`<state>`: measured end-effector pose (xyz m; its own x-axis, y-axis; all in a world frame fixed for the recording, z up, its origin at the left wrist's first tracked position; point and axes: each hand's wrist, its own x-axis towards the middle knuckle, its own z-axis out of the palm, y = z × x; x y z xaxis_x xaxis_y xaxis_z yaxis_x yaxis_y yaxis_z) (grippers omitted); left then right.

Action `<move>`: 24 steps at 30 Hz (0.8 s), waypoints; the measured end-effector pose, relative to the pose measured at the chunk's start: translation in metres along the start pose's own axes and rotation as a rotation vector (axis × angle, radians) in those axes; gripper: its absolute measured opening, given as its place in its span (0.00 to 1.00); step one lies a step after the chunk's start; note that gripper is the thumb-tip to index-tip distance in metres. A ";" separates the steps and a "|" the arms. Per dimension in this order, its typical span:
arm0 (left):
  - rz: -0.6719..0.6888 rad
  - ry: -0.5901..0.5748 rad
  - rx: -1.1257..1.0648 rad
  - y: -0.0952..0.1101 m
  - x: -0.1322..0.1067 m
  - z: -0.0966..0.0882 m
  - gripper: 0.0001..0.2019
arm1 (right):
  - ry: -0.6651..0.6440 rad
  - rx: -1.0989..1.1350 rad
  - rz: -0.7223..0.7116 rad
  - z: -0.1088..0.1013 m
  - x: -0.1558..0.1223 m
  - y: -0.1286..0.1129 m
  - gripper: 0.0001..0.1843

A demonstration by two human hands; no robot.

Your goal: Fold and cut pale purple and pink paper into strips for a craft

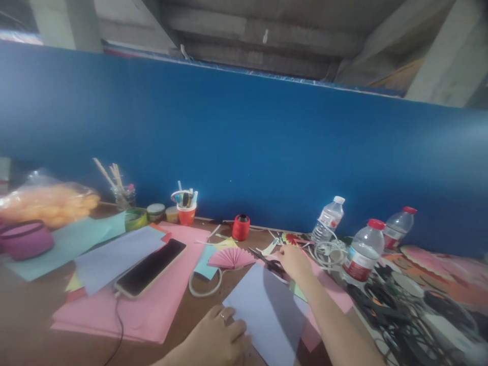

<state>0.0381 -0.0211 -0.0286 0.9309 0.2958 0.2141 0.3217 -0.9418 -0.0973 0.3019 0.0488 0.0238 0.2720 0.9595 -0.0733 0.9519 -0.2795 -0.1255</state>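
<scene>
My left hand point(224, 336) is at the left edge of a pale lavender sheet of paper point(267, 310), its fingers curled and closed on that edge; a ring shows on one finger. Farther out, my right hand point(296, 262) has its fingertips closed at the handles of a pair of dark scissors point(267, 259), whose blades point away to the left. A folded pink paper fan point(232, 258) sits just left of the scissors, beside a blue piece of paper point(206, 262). Beneath my right forearm lies pink paper point(331, 287).
A phone point(152, 267) with a cable rests on pink sheets point(114, 320) at left. Red thread point(241, 227) and a cup of tools point(186, 214) stand along the blue wall point(244, 142). Water bottles point(364, 251) and tangled cables point(396, 315) crowd the right.
</scene>
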 end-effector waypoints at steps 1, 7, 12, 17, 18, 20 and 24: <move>-0.021 0.021 0.017 0.000 -0.002 0.006 0.13 | 0.013 0.005 0.035 0.001 0.006 -0.004 0.15; -0.038 -0.062 -0.047 0.004 -0.010 0.009 0.23 | -0.046 0.056 0.221 0.008 0.054 -0.020 0.17; -0.082 -0.221 -0.197 0.004 -0.001 -0.015 0.26 | -0.094 0.115 0.275 0.006 0.070 -0.011 0.17; -0.141 -0.211 -0.267 0.003 0.002 -0.027 0.26 | -0.092 0.194 0.246 -0.005 0.064 0.013 0.17; -0.174 -0.212 -0.291 0.002 0.000 -0.030 0.25 | -0.078 0.212 0.221 -0.007 0.060 0.017 0.17; -0.239 -0.207 -0.318 -0.001 -0.003 -0.038 0.26 | -0.035 0.254 0.152 -0.011 0.048 0.021 0.15; -0.233 -0.226 -0.378 -0.012 -0.009 -0.049 0.30 | 0.035 0.372 -0.025 -0.010 0.005 0.013 0.15</move>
<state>0.0180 -0.0203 0.0179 0.8692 0.4934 -0.0317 0.4797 -0.8259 0.2963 0.3172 0.0498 0.0321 0.2604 0.9650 -0.0325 0.8436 -0.2437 -0.4785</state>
